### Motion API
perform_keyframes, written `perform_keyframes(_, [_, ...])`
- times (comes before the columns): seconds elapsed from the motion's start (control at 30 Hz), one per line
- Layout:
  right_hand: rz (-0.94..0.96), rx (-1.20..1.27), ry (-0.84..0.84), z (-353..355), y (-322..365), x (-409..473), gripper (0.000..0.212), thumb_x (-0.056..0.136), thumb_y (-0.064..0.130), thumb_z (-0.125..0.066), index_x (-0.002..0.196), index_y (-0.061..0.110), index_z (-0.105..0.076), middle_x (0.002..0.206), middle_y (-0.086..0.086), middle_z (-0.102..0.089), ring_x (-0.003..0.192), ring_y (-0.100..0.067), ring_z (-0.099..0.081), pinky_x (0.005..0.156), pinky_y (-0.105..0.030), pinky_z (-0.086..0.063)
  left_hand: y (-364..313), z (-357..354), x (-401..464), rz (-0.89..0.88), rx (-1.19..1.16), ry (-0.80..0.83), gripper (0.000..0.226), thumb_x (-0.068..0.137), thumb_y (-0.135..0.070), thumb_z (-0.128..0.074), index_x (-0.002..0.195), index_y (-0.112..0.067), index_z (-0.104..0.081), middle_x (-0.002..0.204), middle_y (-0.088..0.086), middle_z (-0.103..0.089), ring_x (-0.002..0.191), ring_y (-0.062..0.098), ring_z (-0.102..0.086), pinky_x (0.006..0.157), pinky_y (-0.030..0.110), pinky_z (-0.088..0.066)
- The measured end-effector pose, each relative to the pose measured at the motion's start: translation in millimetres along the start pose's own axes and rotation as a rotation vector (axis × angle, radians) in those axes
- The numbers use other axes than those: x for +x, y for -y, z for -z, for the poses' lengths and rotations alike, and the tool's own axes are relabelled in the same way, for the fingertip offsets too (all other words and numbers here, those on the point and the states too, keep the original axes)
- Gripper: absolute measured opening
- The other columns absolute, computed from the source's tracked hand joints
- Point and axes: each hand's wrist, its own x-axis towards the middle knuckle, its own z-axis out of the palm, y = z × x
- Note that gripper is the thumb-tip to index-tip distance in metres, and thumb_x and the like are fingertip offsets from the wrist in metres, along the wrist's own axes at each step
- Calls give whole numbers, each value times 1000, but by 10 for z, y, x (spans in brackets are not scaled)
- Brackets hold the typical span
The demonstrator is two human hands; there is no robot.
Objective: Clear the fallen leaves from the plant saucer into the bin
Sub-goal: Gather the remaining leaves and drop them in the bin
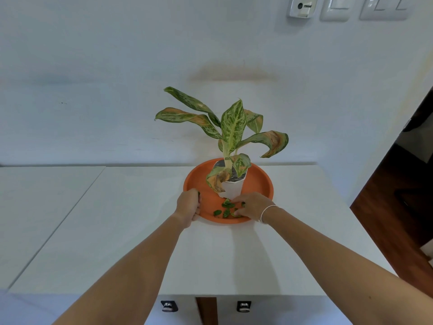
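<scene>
Small green leaves (224,208) lie scattered on the orange saucer (262,181), just left of the right hand (254,205), whose fingers curl onto them. The left hand (188,207) clasps the saucer's near-left rim; bare white tabletop (234,254) lies around.

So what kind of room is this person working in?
Probably a home or office room: a potted plant in a round orange saucer sits on a white cabinet top, below white wall switch plates.
</scene>
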Motion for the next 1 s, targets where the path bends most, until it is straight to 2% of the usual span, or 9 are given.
perform_keyframes(0.17, [98, -260, 73, 27, 44, 48, 52, 95, 27, -51, 144, 36, -37, 141, -2, -50, 120, -24, -52, 81, -24, -40, 13, 3, -13, -74, 87, -6, 33, 88, -20, -33, 56, -18, -29, 54, -2, -27, 41, 11, -23, 38, 18, -19])
perform_keyframes(0.3, [111, -357, 131, 37, 22, 128, 57, 96, 27, -48, 148, 38, -27, 142, -4, -48, 112, -24, -54, 76, -23, -38, 40, -42, 9, -297, 441, -35, 44, 93, -35, -43, 54, -18, -33, 54, -2, -36, 50, 14, -33, 49, 23, -26])
perform_keyframes(0.4, [93, -356, 192, 53, 20, 187, 60, 97, 26, -49, 149, 38, -23, 140, -6, -49, 95, -18, -49, 63, -19, -36, 65, -73, 37, -346, 708, -48, 40, 96, -27, -40, 57, -15, -40, 57, 2, -45, 52, 13, -38, 51, 26, -33])
perform_keyframes(0.5, [90, -355, 201, 54, 34, 215, 59, 96, 25, -50, 148, 38, -27, 138, -6, -49, 105, -22, -54, 75, -23, -42, 35, -127, 2, -318, 918, -25, 30, 98, -16, -34, 90, -11, -62, 91, 11, -67, 74, 19, -56, 66, 28, -48])
perform_keyframes(0.6, [107, -311, 140, 30, 11, 210, 51, 93, 25, -54, 143, 33, -41, 136, -4, -54, 115, -24, -55, 88, -28, -45, 2, -167, -41, -353, 1031, 27, 32, 99, -17, -36, 114, -6, -62, 105, 11, -67, 73, 12, -52, 53, 15, -33])
perform_keyframes(0.73, [122, -291, 22, -4, -39, 182, 33, 92, 28, -55, 124, 23, -59, 123, -4, -63, 108, -23, -59, 77, -26, -43, 43, -191, 16, -350, 1166, 22, 28, 86, -35, -57, 65, -16, -55, 64, -5, -54, 71, 17, -56, 49, 21, -32])
perform_keyframes(0.87, [152, -333, -38, -47, -50, 160, 23, 93, 23, -52, 110, 16, -64, 112, -7, -67, 101, -25, -61, 70, -27, -38, 65, -291, 23, -399, 1209, -10, 34, 81, -44, -62, 61, -19, -50, 65, -4, -56, 72, 17, -58, 55, 23, -37])
perform_keyframes(0.93, [160, -353, -66, -69, -52, 151, 22, 93, 21, -49, 108, 14, -65, 108, -8, -68, 98, -26, -63, 68, -28, -40, 65, -327, 27, -427, 1214, -14, 27, 81, -44, -64, 79, -17, -63, 81, 1, -66, 83, 20, -64, 61, 25, -40])
perform_keyframes(1.0, [155, -364, -84, -80, -54, 147, 23, 92, 19, -48, 106, 12, -66, 106, -9, -69, 96, -28, -64, 69, -30, -44, 65, -358, 23, -439, 1229, -20, 40, 83, -40, -64, 114, -15, -64, 105, 3, -70, 95, 21, -65, 67, 25, -43])
